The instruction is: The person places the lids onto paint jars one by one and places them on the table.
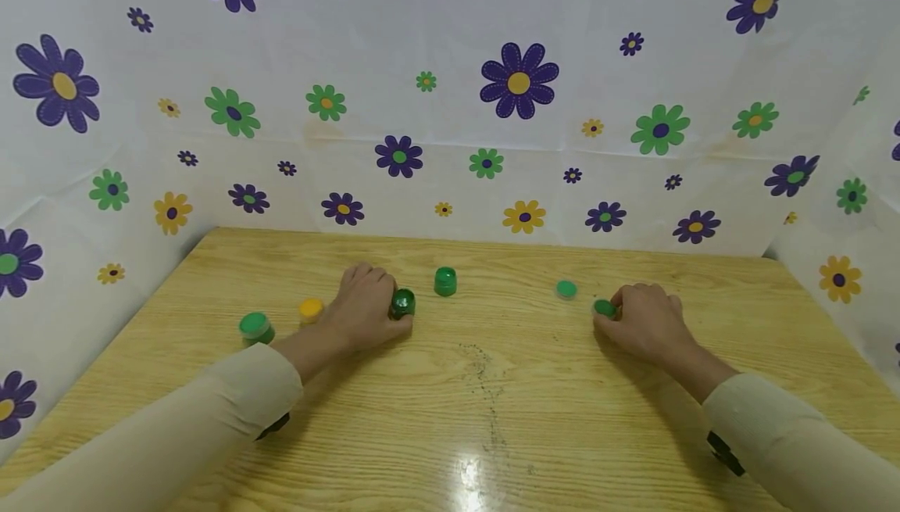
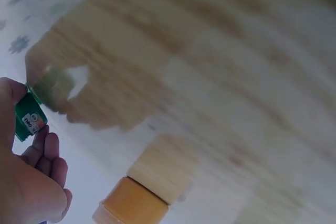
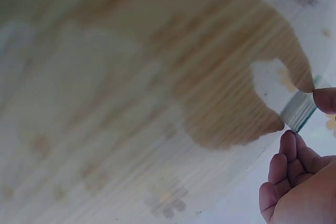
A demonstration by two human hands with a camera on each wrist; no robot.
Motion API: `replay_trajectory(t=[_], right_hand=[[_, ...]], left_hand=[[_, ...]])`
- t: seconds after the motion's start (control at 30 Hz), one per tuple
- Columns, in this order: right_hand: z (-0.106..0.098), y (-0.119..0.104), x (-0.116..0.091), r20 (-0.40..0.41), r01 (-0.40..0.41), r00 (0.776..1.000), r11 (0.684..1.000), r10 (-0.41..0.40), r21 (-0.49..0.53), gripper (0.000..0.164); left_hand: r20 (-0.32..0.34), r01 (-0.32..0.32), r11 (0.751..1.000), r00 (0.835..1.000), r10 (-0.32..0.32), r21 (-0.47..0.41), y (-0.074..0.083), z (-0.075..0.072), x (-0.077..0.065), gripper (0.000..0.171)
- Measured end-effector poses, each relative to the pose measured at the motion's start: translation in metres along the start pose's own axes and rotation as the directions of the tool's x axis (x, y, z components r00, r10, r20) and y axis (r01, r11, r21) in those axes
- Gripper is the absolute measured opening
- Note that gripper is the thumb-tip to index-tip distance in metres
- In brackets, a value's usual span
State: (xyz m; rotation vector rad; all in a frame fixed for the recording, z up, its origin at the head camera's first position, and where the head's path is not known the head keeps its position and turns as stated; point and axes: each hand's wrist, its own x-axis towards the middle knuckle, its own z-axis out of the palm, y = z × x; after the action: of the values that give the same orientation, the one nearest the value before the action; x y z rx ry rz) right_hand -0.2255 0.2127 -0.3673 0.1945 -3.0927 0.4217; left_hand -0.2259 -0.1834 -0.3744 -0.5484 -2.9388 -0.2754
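My left hand (image 1: 367, 305) grips a small green paint jar (image 1: 403, 303) between thumb and fingers, left of the table's middle. In the left wrist view that green paint jar (image 2: 30, 118) shows a printed label. Over on the right, my right hand (image 1: 648, 320) pinches a round green lid (image 1: 604, 308) near the tabletop. Seen from the right wrist, the lid (image 3: 300, 110) has a clear, ridged side. A second green lid (image 1: 566, 289) lies flat just left of the right hand. Another green jar (image 1: 445, 281) stands beyond the left hand, to its right.
Left of the left hand stand an orange-yellow jar (image 1: 312, 309), partly hidden by the wrist, and a green-lidded jar (image 1: 255, 327). The wooden table (image 1: 534, 387) carries dark specks near its middle. A flowered cloth (image 1: 450, 121) hangs behind and at both sides.
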Motion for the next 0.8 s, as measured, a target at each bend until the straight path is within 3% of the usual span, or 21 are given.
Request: replay_trajectory(t=[0.47, 0.63, 0.8], right_hand=[[-0.001, -0.01, -0.013, 0.007, 0.01, 1.0, 0.998, -0.01, 0.07, 0.048], [0.003, -0.019, -0.026, -0.016, 0.054, 0.998, 0.995, -0.053, 0.09, 0.044], [0.006, -0.034, -0.041, -0.045, 0.132, 0.991, 0.986, -0.128, 0.101, 0.04]], left_hand=[[-0.035, -0.052, 0.998, 0.998, 0.051, -0.024, 0.021, -0.003, -0.015, 0.039], [-0.072, -0.122, 0.992, 0.99, 0.122, 0.007, 0.033, -0.003, -0.024, 0.037], [-0.129, -0.212, 0.976, 0.967, 0.217, 0.056, 0.045, -0.002, -0.034, 0.035]])
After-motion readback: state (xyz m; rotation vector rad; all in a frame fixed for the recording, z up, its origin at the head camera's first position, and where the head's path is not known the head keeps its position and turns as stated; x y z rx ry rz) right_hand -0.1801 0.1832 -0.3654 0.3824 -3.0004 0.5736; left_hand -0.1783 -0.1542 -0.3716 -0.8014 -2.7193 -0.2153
